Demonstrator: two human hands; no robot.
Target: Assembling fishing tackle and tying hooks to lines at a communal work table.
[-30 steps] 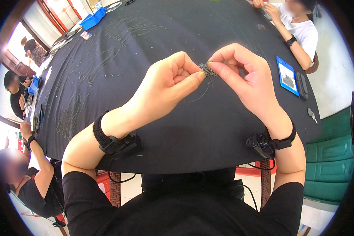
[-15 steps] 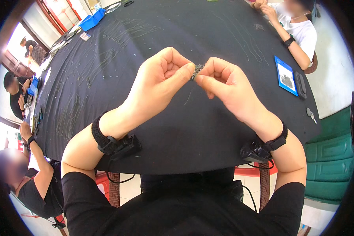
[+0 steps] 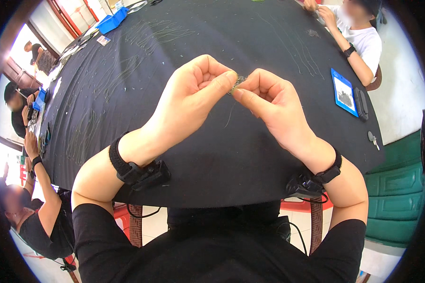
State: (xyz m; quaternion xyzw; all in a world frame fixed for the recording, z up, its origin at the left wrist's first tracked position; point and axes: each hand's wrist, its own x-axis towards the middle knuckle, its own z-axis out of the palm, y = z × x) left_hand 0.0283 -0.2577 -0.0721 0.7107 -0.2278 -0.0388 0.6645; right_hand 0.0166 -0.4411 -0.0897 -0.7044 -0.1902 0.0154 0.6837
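Observation:
Above the black cloth, a small tangle of fine grey strands [image 3: 241, 80] is held between my two hands. My left hand [image 3: 193, 92] is closed, its thumb and forefinger pinching the tangle's left side. On the other side, the thumb and forefinger of my right hand [image 3: 269, 94] pinch it, the remaining fingers curled in. The fingertips nearly meet and cover much of the tangle. One thin loose strand [image 3: 229, 114] hangs below it. Whether the strands are thread or wire I cannot tell.
Long thin strands [image 3: 158, 35] lie across the black tablecloth [image 3: 212, 160]. At the right are a blue-edged sheet with a dark patch [image 3: 343, 90], a black case [image 3: 361, 104] and keys [image 3: 374, 140]. A blue bin [image 3: 112, 20] stands far left. Other people sit around the table.
My left fingertips have shifted slightly right, closer to the right ones, and less of the tangle shows between them. The hanging strand has swung a little. Both hands keep their pinch.

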